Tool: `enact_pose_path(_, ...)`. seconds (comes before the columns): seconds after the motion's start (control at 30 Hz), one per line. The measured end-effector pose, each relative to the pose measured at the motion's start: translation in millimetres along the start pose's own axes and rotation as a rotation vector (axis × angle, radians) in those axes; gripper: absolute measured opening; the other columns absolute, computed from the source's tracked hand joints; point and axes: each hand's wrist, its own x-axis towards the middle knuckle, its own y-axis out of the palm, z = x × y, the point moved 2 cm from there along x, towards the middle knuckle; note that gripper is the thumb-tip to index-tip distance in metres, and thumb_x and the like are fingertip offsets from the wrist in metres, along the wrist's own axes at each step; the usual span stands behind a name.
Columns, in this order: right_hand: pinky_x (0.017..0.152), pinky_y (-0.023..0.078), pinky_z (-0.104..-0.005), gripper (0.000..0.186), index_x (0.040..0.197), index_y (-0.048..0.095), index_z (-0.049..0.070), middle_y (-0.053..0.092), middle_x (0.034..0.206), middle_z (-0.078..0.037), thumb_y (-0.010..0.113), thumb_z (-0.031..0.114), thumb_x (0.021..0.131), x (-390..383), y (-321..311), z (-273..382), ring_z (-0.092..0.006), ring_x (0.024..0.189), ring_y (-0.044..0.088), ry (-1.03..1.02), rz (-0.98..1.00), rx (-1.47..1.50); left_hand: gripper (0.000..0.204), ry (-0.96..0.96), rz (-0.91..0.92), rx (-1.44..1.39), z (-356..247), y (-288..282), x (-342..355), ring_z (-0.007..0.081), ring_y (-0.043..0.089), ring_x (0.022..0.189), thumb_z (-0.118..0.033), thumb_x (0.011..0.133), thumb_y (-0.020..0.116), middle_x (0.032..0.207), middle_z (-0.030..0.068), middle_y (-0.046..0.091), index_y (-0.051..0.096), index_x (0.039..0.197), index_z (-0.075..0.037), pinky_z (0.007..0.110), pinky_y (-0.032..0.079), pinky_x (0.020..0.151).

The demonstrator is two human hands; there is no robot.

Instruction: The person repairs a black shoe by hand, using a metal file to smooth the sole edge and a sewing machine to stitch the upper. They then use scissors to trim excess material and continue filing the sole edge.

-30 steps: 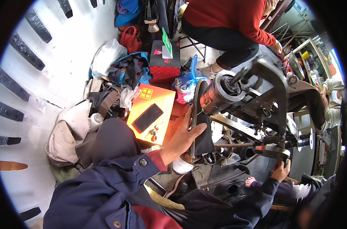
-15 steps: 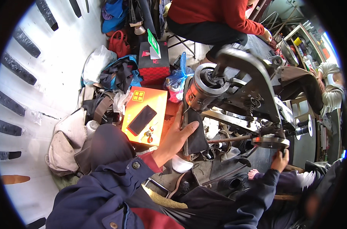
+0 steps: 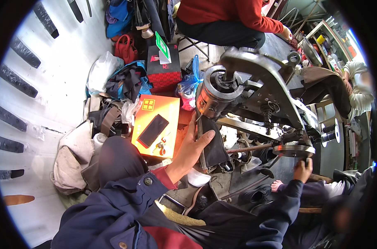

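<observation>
Left hand (image 3: 191, 148) grips the dark shoe upper (image 3: 212, 143) — right hand (image 3: 302, 170) clasps the handwheel (image 3: 294, 150).

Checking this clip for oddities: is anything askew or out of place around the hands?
Yes, mildly: a black phone and keys lie loose on a tilted orange box, itself resting on heaped bags beside the left hand.

One orange box (image 3: 156, 124), one black phone (image 3: 152, 130), one red handbag (image 3: 125, 48), one sewing machine (image 3: 259, 95), two thread spools (image 3: 328, 133)
</observation>
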Motion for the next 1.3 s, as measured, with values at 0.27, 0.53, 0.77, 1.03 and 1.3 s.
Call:
enact_pose_path(0.27,0.053,0.045,-0.0257,0.014,0.096,0.066,0.002,0.064,0.074,-0.003,0.071,0.015,0.098,-70,55,34,-0.0107,0.058,0.058,0.032,0.526,-0.049,0.096,0.01,-0.032,0.005,5,1,0,0.0151,0.053,0.13,-0.028,0.104,0.072,0.149,0.0083,0.052,0.008,0.172,-0.006,0.029,0.045,0.111)
enact_pose_path(0.53,0.047,0.041,-0.028,0.004,0.093,0.062,0.008,0.053,0.067,0.0,0.062,0.005,0.095,-8,15,-28,-0.0104,0.053,0.049,0.174,0.079,-0.078,0.094,0.059,-0.046,0.056,2,3,-3,0.0131,0.055,0.126,-0.025,0.104,0.073,0.145,0.0064,0.055,0.011,0.171,-0.006,0.028,0.047,0.107)
enact_pose_path(0.77,0.051,0.046,-0.0286,0.019,0.094,0.066,0.0,0.065,0.07,-0.003,0.073,0.018,0.097,-72,57,42,-0.0113,0.056,0.059,-0.113,0.557,-0.066,0.092,0.065,-0.052,-0.031,11,5,-2,0.0126,0.056,0.125,-0.025,0.103,0.074,0.144,0.0058,0.055,0.014,0.171,-0.006,0.028,0.047,0.107)
enact_pose_path(1.03,0.044,0.04,-0.0281,0.004,0.101,0.06,0.007,0.055,0.068,0.0,0.061,0.005,0.098,0,-3,-23,-0.0096,0.052,0.049,0.091,0.086,-0.09,0.092,0.07,-0.07,-0.018,9,-2,-4,0.015,0.052,0.132,-0.04,0.105,0.069,0.151,0.0079,0.051,0.014,0.171,-0.006,0.031,0.048,0.107)
enact_pose_path(1.3,0.048,0.045,-0.0297,0.027,0.09,0.061,0.003,0.064,0.067,-0.006,0.074,0.025,0.097,-71,77,-27,-0.0147,0.051,0.06,0.14,0.545,-0.229,0.097,0.288,-0.076,0.244,-20,-40,32,0.02,0.044,0.144,-0.067,0.1,0.062,0.167,0.0015,0.035,0.018,0.172,-0.019,0.035,0.041,0.109)
